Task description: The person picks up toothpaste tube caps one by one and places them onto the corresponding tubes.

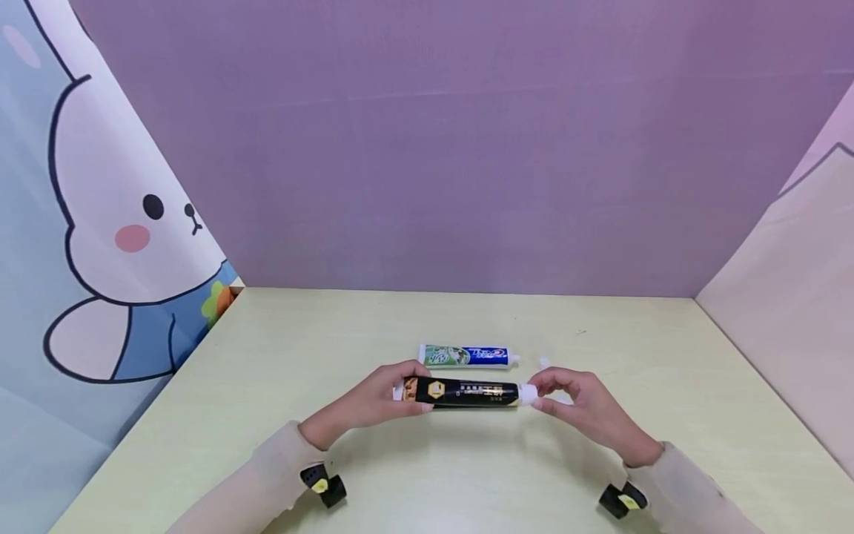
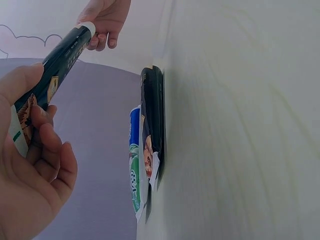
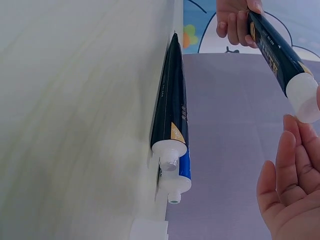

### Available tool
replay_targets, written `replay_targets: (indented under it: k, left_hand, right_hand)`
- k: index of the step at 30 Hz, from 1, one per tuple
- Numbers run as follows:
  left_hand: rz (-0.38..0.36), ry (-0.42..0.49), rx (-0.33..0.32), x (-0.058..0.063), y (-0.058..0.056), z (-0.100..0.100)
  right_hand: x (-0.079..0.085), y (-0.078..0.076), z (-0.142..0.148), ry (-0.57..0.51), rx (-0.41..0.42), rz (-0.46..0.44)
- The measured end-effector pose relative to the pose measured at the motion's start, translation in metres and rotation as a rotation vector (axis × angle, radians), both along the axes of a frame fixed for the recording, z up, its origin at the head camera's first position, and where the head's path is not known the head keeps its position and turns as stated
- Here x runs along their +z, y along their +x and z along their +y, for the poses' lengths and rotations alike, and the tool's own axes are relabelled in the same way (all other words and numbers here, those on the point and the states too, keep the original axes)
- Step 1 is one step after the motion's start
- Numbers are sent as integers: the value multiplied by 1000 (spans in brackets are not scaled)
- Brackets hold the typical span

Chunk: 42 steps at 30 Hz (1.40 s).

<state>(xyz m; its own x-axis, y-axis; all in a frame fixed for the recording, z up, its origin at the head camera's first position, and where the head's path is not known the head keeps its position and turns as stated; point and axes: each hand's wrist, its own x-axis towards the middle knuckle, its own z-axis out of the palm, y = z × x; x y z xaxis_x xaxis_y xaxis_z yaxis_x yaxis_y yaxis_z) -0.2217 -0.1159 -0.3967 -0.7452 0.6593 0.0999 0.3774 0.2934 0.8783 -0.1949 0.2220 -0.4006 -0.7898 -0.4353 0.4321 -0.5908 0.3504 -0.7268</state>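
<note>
A black toothpaste tube point(image 1: 470, 393) with gold markings is held level above the table. My left hand point(image 1: 380, 397) grips its flat end, the thumb on the near side. With thumb and fingertips my right hand point(image 1: 590, 411) pinches the white cap point(image 3: 302, 95) at the other end. On the table lies a second black toothpaste tube point(image 3: 168, 100), its white nozzle bare; in the head view the held tube hides it. Beside that one lies a green and blue toothpaste tube point(image 1: 467, 357), also with a bare nozzle.
A small loose white cap point(image 1: 544, 363) sits on the table right of the green and blue tube. Another white piece point(image 1: 563, 398) shows partly behind my right fingers. The pale table point(image 1: 333, 319) ends at a purple backdrop point(image 1: 467, 185), with printed cloth at both sides.
</note>
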Motion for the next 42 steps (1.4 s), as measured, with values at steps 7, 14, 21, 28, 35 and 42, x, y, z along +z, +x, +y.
replay_targets:
  k: [7, 14, 21, 28, 35, 42]
  left_hand:
    - [11, 10, -10, 2, 0, -1]
    - [14, 13, -22, 2, 1, -3]
    - [-2, 22, -19, 3, 4, -3]
    - [6, 30, -24, 5, 6, -4]
    - [-2, 37, -22, 5, 6, -6]
    - [-13, 47, -19, 8, 8, -6]
  right_hand:
    - [1, -1, 1, 1, 17, -4]
    - [2, 2, -1, 23, 31, -15]
    - [4, 4, -3, 28, 14, -25]
    - [5, 6, -4, 18, 26, -38]
    - [6, 7, -4, 6, 43, -70]
    - [11, 9, -3, 79, 28, -40]
